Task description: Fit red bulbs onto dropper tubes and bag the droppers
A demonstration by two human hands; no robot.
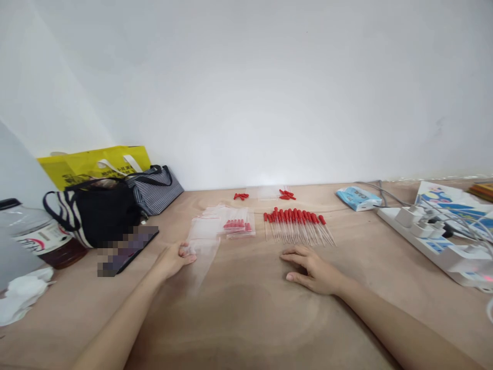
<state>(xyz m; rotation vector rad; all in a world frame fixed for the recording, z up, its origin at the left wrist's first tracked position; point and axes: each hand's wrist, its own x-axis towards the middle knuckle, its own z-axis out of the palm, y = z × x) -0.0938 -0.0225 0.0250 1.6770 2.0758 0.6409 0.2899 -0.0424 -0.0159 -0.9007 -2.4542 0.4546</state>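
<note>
My left hand (173, 262) is closed, its thumb and curled fingers on the left edge of a clear plastic zip bag (206, 257). More clear zip bags (202, 226) lie just behind it. To their right are bagged droppers (236, 225) with red bulbs showing through the plastic. Palm down, my right hand (314, 270) rests on the table with thumb and fingers apart, holding nothing. Beyond its fingertips lies a row of loose glass droppers (296, 223) with red rubber bulbs, tips toward me.
Near the wall lie two small red-bulb piles, one at the left (241, 196) and one at the right (287, 195). A tissue pack (358, 198) and a power strip (431, 239) with cables are on the right. On the left are bags (103, 210), a bottle (42, 236) and a phone (133, 252).
</note>
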